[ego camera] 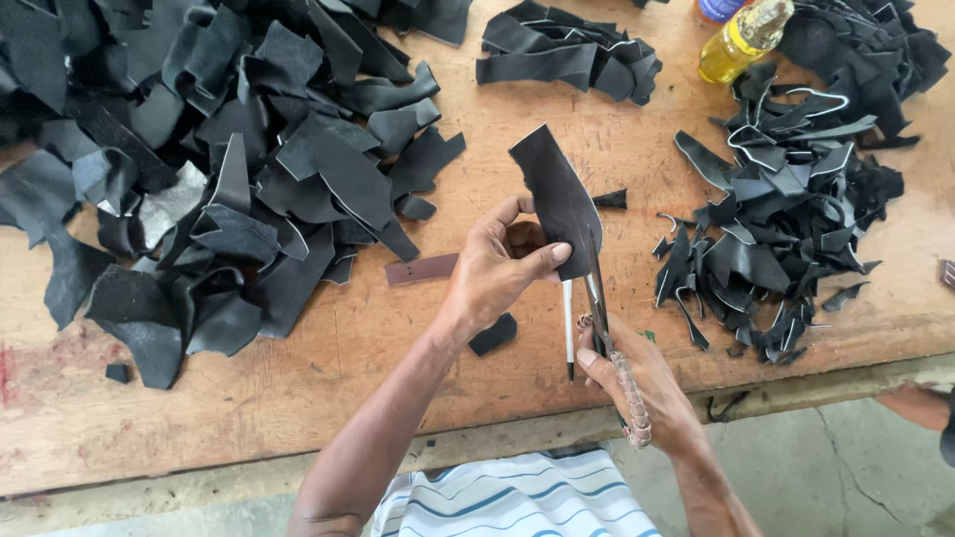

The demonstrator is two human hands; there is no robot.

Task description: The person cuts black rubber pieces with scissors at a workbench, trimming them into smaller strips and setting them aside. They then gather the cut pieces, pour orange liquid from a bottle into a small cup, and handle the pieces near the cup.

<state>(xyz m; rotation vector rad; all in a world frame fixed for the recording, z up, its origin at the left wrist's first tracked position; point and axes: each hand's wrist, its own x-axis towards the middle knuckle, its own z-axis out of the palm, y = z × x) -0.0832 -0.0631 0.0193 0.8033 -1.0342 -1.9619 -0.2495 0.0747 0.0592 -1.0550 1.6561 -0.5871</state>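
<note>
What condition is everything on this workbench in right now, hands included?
Left hand: pinching the leather piece, held up.
Leather piece: dark, tilted, its lower edge at the blades.
Right hand: gripping the scissors.
Scissors: blades at the leather's edge.
Big leather pile: loose, uncut.
Trimmings pile: thin offcuts, heaped.
Oil bottle: lying tilted, part full.

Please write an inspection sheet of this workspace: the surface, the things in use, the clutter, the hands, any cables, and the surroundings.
Surface: worn wooden table, scratched, with a reddish stain at its left edge.
Job's things: dark leather piece held upright; scissors with blades at its lower edge.
Clutter: big pile of black leather pieces at left; smaller stack at top; trimmed offcuts at right; brown strip; pen; bottle of yellow liquid.
Grippers: left hand pinches the leather piece; right hand grips the scissors' handles.
Cables: nothing seen.
Surroundings: concrete floor; striped shirt below.
</note>
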